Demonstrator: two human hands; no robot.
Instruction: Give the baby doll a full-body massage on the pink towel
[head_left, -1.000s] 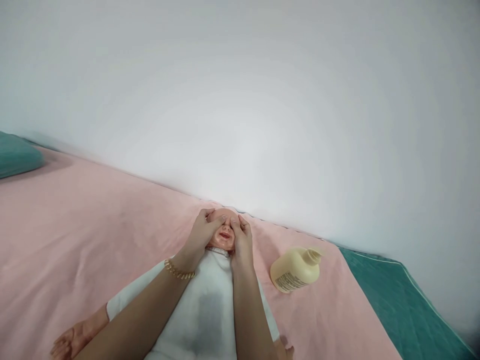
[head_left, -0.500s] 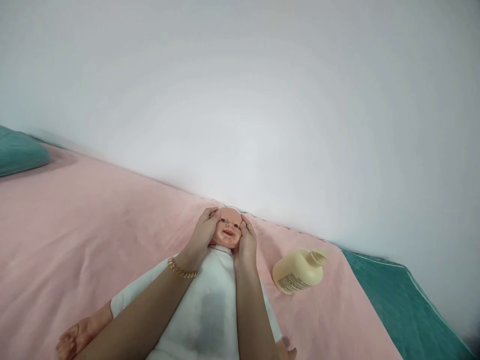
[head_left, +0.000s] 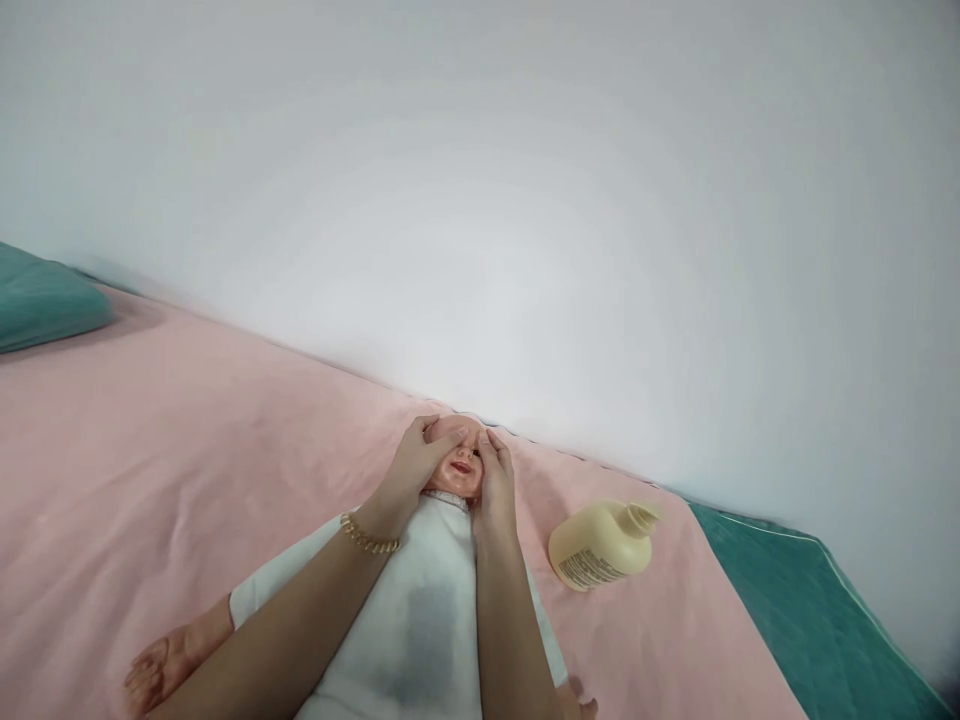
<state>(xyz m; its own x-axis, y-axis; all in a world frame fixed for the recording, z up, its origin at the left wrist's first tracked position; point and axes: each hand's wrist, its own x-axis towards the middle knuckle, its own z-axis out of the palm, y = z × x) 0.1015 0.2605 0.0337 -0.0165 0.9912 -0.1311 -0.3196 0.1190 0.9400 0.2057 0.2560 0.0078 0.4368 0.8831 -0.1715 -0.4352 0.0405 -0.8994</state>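
A baby doll [head_left: 427, 600] in a white outfit lies on its back, its head toward the wall. My left hand [head_left: 416, 455] cups one side of the doll's head [head_left: 461, 480], its thumb laid across the brow and over one eye. On the opposite side, my right hand [head_left: 496, 468] holds the temple and cheek, with the thumb near the other eye. Between them the doll's open mouth and nose show. Both forearms pass over its body; a coiled bracelet [head_left: 367, 537] circles my left wrist. The fingers behind the head are partly hidden.
A pale yellow pump bottle [head_left: 600, 545] stands to the right of the doll on the pink sheet [head_left: 247, 430]. A folded teal cloth or pillow [head_left: 49, 300] lies at far left, and teal bedding [head_left: 795, 590] at right. The white wall [head_left: 480, 200] rises directly behind.
My left thumb has moved inward from the side of the doll's head across its brow, covering one eye. My right thumb has shifted slightly inward. The view has moved a little.
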